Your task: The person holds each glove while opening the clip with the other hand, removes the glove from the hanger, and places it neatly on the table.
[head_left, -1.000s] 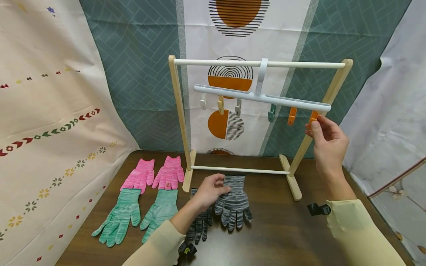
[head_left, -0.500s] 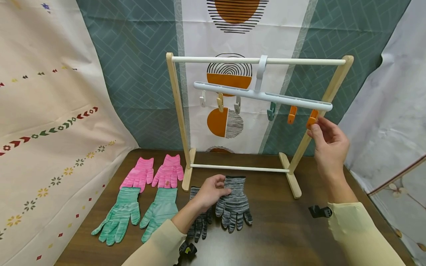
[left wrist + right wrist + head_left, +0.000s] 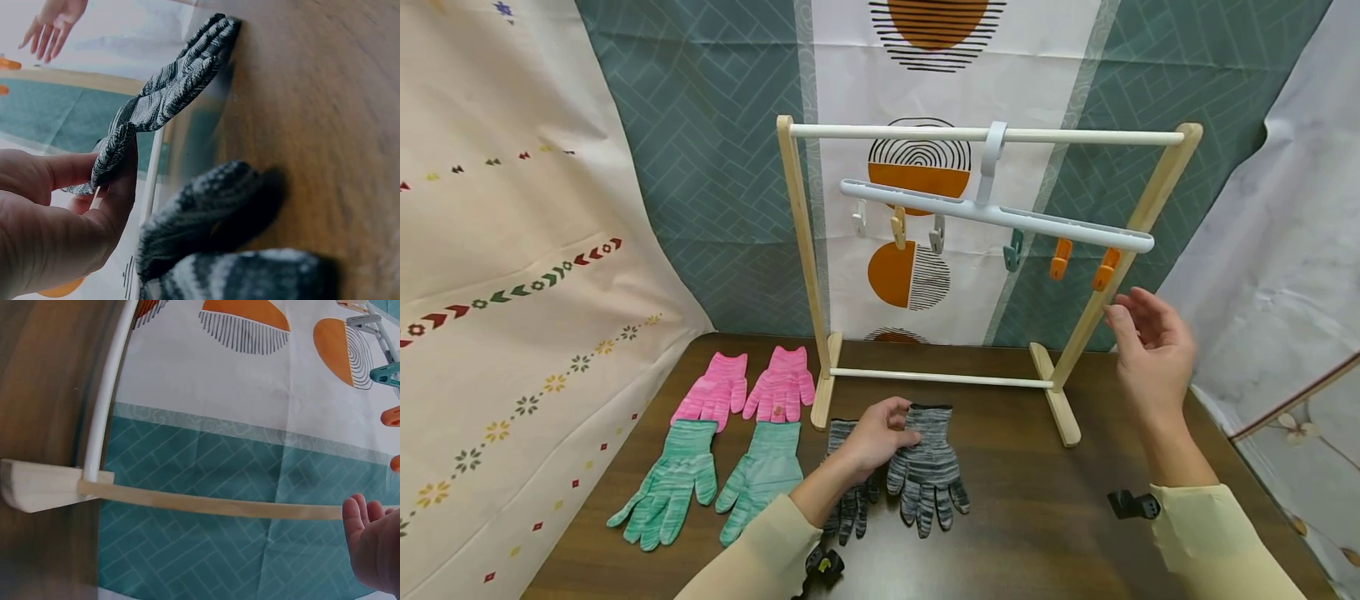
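Observation:
My left hand (image 3: 871, 435) pinches the cuff edge of a grey-and-black knitted glove (image 3: 929, 471) between thumb and fingers. The left wrist view shows the cuff raised above the wood and the glove (image 3: 165, 94) sloping down to its fingertips. Its mate, another grey glove (image 3: 853, 504), lies partly hidden under my left forearm. My right hand (image 3: 1153, 362) hovers empty with loosely bent fingers, just below and right of the end orange clip (image 3: 1107, 269). That clip hangs apart from my fingers on a white hanger bar (image 3: 1037, 222).
Another orange clip (image 3: 1060, 259), a dark green clip (image 3: 1013, 251) and several paler clips hang along the bar. A wooden rack (image 3: 1150, 200) carries the hanger. Pink gloves (image 3: 781, 385) and green gloves (image 3: 672, 479) lie on the table's left.
My right hand has let go of the end orange clip and moved down and slightly right. My left hand still holds the grey glove, now slightly lower.

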Motion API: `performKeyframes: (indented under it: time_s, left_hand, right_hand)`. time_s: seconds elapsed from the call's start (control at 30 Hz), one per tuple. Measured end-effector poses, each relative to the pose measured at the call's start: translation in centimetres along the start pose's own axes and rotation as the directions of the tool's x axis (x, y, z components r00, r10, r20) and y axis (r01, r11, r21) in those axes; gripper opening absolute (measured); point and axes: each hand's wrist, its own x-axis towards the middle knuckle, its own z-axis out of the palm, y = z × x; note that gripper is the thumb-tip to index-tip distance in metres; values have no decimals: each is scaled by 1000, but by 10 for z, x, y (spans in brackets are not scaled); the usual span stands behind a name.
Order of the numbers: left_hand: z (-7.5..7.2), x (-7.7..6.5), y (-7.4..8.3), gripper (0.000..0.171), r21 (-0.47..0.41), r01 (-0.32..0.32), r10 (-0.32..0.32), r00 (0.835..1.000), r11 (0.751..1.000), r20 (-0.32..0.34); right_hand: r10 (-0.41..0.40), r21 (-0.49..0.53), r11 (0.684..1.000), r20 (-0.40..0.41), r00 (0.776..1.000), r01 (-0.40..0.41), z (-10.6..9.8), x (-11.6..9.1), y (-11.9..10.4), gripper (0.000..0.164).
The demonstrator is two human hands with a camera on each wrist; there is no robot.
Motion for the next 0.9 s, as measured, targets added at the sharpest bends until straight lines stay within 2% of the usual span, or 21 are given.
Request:
performKeyframes:
  time_s: [0.2, 0.3, 0.47, 0.7, 0.8, 0.9]
  left_hand:
    - [2, -1, -4, 47, 33, 4, -4, 1000, 999, -7]
    - [3, -2, -5, 46, 36, 3, -3, 1000, 999, -2]
    - [4, -2, -7, 46, 50, 1, -1, 1000, 999, -6]
    - [6, 0, -11, 44, 67, 6, -5, 1000, 998, -3]
    - [6, -1, -11, 42, 95, 10, -11, 1000, 995, 6]
    - [6, -1, -11, 42, 147, 15, -15, 1000, 989, 2]
  right_hand:
    - [30, -188, 982, 37, 999, -23, -9, -16, -5, 37]
    - [50, -322, 947, 95, 994, -17, -16, -23, -3, 38]
    - [49, -437, 898, 184, 982, 37, -26, -34, 5, 43]
    - [19, -521, 844, 271, 962, 130, -45, -39, 36, 50]
    - [6, -543, 823, 297, 955, 164, -50, -42, 42, 52]
    - [-8, -546, 817, 311, 950, 186, -52, -43, 43, 53]
